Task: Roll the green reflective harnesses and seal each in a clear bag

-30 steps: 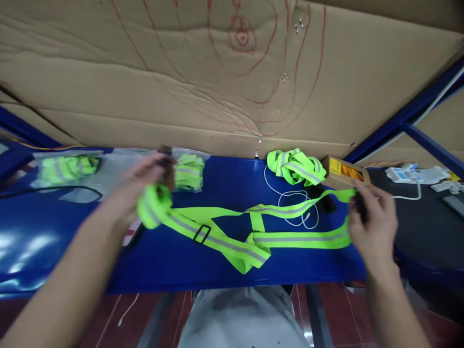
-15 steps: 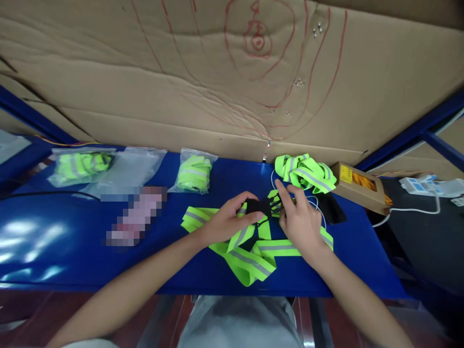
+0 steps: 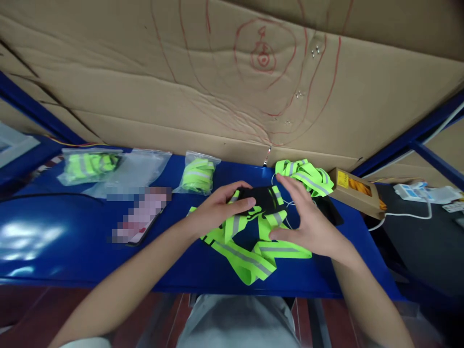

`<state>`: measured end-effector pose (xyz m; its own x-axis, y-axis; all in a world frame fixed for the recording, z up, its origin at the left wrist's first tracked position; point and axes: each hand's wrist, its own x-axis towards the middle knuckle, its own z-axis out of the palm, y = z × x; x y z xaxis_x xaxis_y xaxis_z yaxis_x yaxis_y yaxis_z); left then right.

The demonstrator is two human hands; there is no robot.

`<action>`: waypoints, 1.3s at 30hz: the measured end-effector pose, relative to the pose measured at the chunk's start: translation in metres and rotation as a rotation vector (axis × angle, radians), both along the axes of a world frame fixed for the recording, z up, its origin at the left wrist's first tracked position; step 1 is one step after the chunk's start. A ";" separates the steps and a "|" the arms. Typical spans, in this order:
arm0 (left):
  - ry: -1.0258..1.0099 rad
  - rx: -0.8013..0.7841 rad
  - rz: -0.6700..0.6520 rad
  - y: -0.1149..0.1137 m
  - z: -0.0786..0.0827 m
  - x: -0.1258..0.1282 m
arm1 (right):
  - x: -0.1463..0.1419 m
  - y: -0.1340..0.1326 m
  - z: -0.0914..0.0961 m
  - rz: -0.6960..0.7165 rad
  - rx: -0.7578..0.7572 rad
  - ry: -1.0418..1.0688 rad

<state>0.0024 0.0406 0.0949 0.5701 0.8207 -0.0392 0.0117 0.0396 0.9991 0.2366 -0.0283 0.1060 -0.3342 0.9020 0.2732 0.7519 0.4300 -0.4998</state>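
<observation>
One green strap harness lies on the blue table, its black section pinched between the thumb and fingers of the left hand. The right hand is spread open at the harness's other side, thumb over the strap; whether it touches cannot be told. Below the grip, a slack loop reaches almost to the table's front edge. Leftward, blue tabletop stretches from the grip to the phone, partly blurred out; ahead, a narrower strip separates it from the cardboard wall.

Two clear bags hold similar straps, one just left and beyond the grip, one farther left, with one flat clear bag between. One loose strap bundle sits beyond the right hand, beside one brown box with orange contents.

The harness is neon green with a grey stripe, twisted and folded.
</observation>
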 end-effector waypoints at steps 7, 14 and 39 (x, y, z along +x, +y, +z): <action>-0.282 -0.200 -0.077 0.006 0.049 0.017 | 0.000 0.017 0.043 0.137 -0.204 0.454; -0.256 0.023 0.028 0.015 -0.007 0.022 | -0.008 0.041 0.006 -0.122 -0.507 1.027; -0.038 -0.064 -0.175 -0.019 -0.079 0.020 | -0.016 0.018 -0.017 0.101 -0.081 0.078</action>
